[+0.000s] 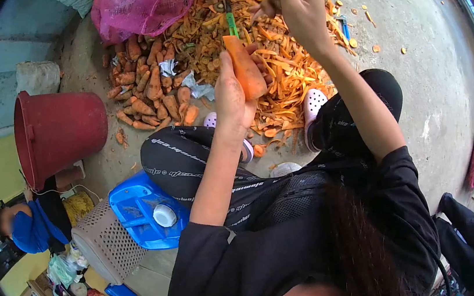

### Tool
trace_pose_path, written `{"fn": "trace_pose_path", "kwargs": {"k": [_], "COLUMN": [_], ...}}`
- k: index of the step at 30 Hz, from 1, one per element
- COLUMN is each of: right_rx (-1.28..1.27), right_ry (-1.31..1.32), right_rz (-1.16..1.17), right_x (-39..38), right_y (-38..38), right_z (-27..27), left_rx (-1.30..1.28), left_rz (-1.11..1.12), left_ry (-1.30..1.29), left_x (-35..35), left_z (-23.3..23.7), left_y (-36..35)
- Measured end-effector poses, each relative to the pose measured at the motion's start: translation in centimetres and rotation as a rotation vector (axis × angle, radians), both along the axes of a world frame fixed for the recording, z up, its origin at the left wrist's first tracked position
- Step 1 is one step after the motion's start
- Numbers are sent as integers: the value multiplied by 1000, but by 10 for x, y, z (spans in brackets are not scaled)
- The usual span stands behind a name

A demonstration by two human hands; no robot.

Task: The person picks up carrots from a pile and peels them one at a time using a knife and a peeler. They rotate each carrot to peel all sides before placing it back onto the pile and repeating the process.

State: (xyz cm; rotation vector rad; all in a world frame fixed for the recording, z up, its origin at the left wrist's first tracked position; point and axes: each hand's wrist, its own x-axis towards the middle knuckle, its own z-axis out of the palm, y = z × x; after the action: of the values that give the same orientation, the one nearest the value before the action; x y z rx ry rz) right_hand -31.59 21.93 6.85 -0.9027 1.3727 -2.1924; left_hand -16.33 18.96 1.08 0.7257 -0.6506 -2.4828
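Note:
My left hand (232, 93) is closed round a peeled orange carrot (245, 70), with the carrot's cut, narrower end pointing away from me. Just beyond that end, a green-handled peeler (231, 21) lies over the peelings. My right hand (300, 6) is raised at the top edge of the view, its fingers bent and partly cut off by the frame. What those fingers hold, if anything, cannot be made out. Below both hands spreads a large heap of orange carrot peelings (286, 92). To its left lies a pile of unpeeled carrots (146, 91).
A pink mesh sack (142, 9) stands behind the carrots. On my left are a red bucket (63, 133), a blue jerrycan (144, 208) and a perforated basket (107, 239). A blue-handled peeler (344, 29) lies right of the peelings. Another person in blue (32, 227) is at far left.

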Motion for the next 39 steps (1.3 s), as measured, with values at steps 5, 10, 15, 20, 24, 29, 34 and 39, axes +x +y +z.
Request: {"fn": "trace_pose_path", "kwargs": {"k": [5,10,15,20,24,29,34,39], "right_rx": [-63,-65,-79,-81,-62,-15,50,63], "right_ry": [-239,-240,-158,-170,-168,-316,-296,83], "right_rz": [266,306,283,289,293,391,331,-14], "right_x": [38,55,61,62,56,46,7,-20], "right_y": [16,22,21,19,18,14,-1,-23], "right_z": [1,-8,-4,-7,-14,-19,-22,-38], "left_rx": [34,128,146,94,31,6,-161,-191], "left_rz": [67,144,173,96,52,40,38,-183], "left_ry": [-45,-161,-90,-8,1,-61,-35,-54], "left_x": [3,4,3,7,7,6,-10,2], "left_z": [11,10,9,-3,1,0,13,4], "left_y": [-7,-10,-10,-10,-4,-1,25,20]}}
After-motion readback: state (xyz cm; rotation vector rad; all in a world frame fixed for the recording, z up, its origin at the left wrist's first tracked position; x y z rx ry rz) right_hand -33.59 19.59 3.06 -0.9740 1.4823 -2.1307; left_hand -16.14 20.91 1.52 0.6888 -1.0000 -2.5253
